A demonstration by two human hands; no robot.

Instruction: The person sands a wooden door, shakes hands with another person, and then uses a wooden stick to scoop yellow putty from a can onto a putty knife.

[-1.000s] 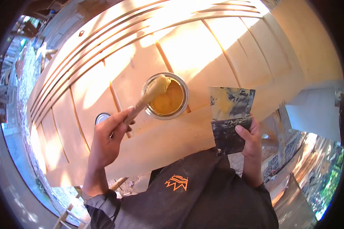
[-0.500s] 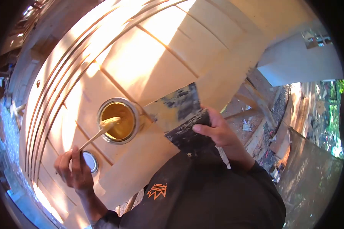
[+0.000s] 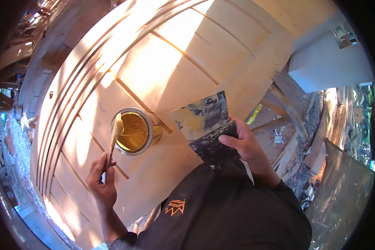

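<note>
In my left hand (image 3: 102,179) is a wooden stick (image 3: 113,143), its tip coated in thick yellow paste at the rim of an open can (image 3: 156,130). Yellow paste (image 3: 134,131) fills much of the can, its surface streaked. My right hand (image 3: 245,141) grips a black flat piece (image 3: 214,143), thumb on top and fingers behind. Above that piece extends a thin square sheet (image 3: 202,114) smeared with yellow and black. A bit of the can's lid (image 3: 103,178) shows behind my left hand, which hides most of it.
The can stands on a large pale wooden panel (image 3: 183,79) with grooves and curved lines (image 3: 73,110). Sunlit patches cross it. Wooden legs (image 3: 289,110) and scrap timber lie on the right, near a white box-like panel (image 3: 329,64) and a brownish sheet (image 3: 341,191).
My left hand has moved right and turned the stick more upright, lifting its coated tip from the can's middle to the left rim. My right hand still holds the black piece.
</note>
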